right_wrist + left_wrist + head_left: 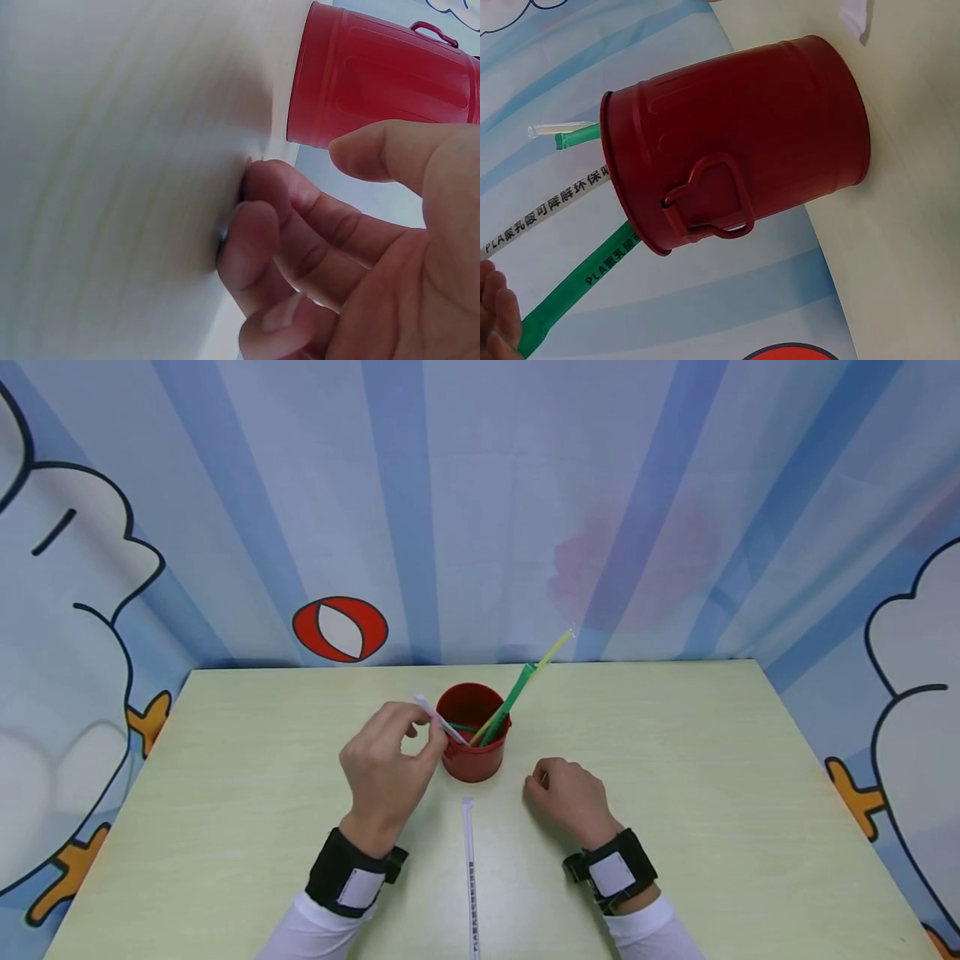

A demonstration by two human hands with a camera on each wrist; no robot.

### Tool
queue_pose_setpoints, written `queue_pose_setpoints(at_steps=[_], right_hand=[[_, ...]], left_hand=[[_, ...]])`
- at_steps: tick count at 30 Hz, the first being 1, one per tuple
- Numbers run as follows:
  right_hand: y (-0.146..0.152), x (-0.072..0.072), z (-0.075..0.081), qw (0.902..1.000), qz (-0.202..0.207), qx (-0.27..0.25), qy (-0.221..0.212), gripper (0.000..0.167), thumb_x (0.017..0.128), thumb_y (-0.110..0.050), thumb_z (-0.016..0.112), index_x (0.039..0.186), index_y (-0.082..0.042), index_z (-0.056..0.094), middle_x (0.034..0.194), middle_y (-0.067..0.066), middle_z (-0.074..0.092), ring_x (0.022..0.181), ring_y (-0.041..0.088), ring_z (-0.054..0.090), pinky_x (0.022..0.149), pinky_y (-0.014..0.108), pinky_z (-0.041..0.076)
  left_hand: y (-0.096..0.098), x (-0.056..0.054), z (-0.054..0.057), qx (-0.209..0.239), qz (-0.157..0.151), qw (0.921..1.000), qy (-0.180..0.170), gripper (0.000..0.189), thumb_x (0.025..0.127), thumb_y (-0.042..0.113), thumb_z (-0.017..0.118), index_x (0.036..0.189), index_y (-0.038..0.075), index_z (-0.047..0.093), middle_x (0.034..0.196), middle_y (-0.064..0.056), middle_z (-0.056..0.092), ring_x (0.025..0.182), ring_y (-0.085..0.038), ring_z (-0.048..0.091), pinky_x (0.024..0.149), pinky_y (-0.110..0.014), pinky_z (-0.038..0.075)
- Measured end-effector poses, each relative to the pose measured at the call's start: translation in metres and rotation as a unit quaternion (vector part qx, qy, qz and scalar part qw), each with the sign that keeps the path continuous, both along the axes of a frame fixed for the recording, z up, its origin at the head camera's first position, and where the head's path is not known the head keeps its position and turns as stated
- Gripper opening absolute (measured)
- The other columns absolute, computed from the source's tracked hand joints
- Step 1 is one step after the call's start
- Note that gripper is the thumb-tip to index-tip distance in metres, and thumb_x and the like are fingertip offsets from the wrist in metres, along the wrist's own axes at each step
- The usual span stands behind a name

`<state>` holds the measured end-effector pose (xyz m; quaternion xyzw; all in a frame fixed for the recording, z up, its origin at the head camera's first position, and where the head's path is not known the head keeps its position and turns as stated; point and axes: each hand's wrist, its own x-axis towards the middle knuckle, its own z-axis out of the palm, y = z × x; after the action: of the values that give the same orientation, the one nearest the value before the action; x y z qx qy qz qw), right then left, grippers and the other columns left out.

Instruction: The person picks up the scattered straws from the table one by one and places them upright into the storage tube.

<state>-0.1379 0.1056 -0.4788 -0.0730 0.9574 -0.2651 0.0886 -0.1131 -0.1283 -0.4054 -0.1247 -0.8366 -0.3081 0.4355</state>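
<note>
A red metal bucket (472, 766) stands on the table with several wrapped straws in it. My left hand (390, 768) is at its left rim, thumb and finger pinching a white paper-wrapped straw (452, 732) whose lower end is inside the bucket. A green straw (510, 702) and a yellow straw (555, 647) lean out to the right. In the left wrist view another green straw (585, 279) slants out near my fingertips (502, 315). My right hand (570, 802) rests on the table right of the bucket, fingers loosely curled, holding nothing.
Another white wrapped straw (471, 877) lies lengthwise on the pale table (712, 793), between my forearms. Behind the table's far edge hangs a blue striped cloth (480, 527) with cartoon prints. The bucket has a wire side handle (739, 199).
</note>
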Motion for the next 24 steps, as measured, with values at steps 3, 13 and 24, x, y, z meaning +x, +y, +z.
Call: queue_pose_setpoints(at_steps=[3,13,24], right_hand=[[0.000,0.000,0.000,1.0000,0.001,-0.002,-0.002,0.020,0.094,-0.018,0.062,0.075,-0.012,0.063,0.059,-0.004,0.046,0.057,0.013,0.046,0.052,0.028,0.031],[0.000,0.000,0.002,1.0000,0.003,0.001,0.009,0.022,0.095,-0.018,0.061,0.073,-0.012,0.063,0.058,-0.005,0.045,0.056,0.012,0.044,0.052,0.028,0.031],[0.000,0.000,0.001,1.0000,0.001,-0.003,0.006,0.024,0.096,-0.020,0.063,0.073,-0.012,0.063,0.058,-0.004,0.045,0.056,0.012,0.044,0.052,0.028,0.031]], left_hand=[[0.000,0.000,-0.003,-0.006,0.002,1.0000,-0.007,0.011,0.082,0.011,0.079,0.088,0.004,0.073,0.083,-0.010,0.075,0.069,-0.023,0.068,0.059,-0.035,0.056],[0.002,0.001,-0.008,-0.023,0.007,0.9982,-0.055,0.011,0.084,0.013,0.079,0.087,0.005,0.073,0.080,-0.009,0.073,0.067,-0.021,0.066,0.054,-0.032,0.053],[0.002,0.004,-0.013,-0.038,0.011,0.9933,-0.109,0.014,0.085,0.018,0.081,0.089,0.007,0.073,0.082,-0.007,0.074,0.067,-0.020,0.066,0.056,-0.031,0.054]])
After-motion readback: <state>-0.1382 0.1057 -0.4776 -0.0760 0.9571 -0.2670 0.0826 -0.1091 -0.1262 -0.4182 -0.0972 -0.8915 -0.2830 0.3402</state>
